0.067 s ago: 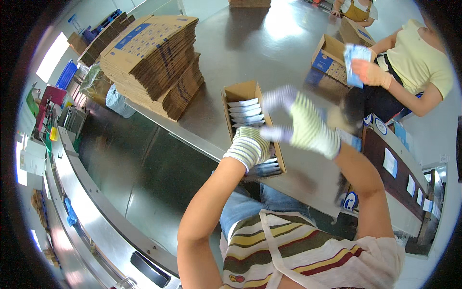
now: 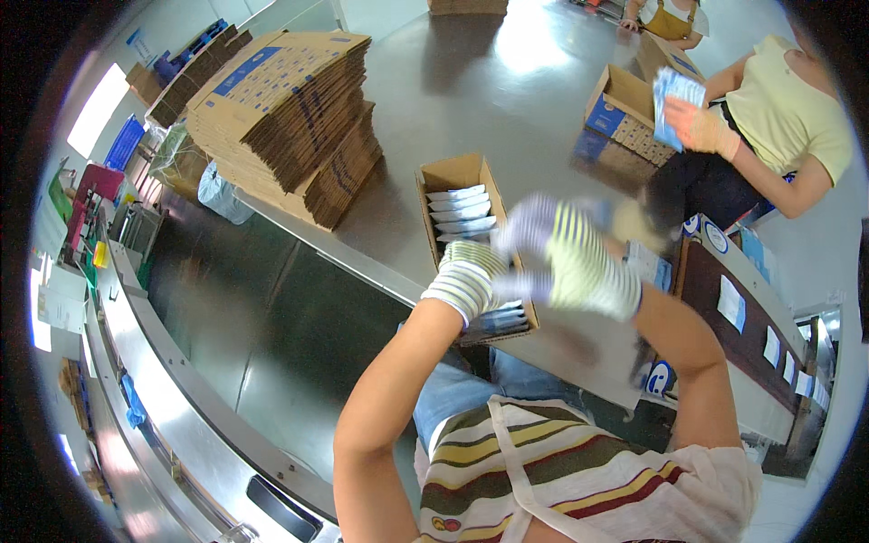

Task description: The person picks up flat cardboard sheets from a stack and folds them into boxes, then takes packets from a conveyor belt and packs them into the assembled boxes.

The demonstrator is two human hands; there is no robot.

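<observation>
An open cardboard box [image 2: 454,169] stands lengthwise on the steel table in front of me. It holds a row of upright white-and-blue packets [image 2: 460,210]. My left hand [image 2: 466,273], in a striped glove, reaches into the box's middle over the packets; its fingertips are hidden. Just right of it is my right hand [image 2: 579,262], in a matching glove, above the box's right edge. Motion blurs its fingers, but thumb and fingers are apart with nothing visible between them. More packets [image 2: 509,319] show at the box's near end.
Flattened cartons [image 2: 290,118] are stacked at the table's left. On the right a co-worker's orange-gloved hand [image 2: 697,127] holds blue packets [image 2: 674,100] by another open box [image 2: 625,95]. A dark conveyor belt [image 2: 715,312] carrying packets runs along the right.
My right hand has dropped slightly toward the box's near end, its fingers closer together. My left hand stays about where it was. The co-worker's packets have shifted slightly up and right.
</observation>
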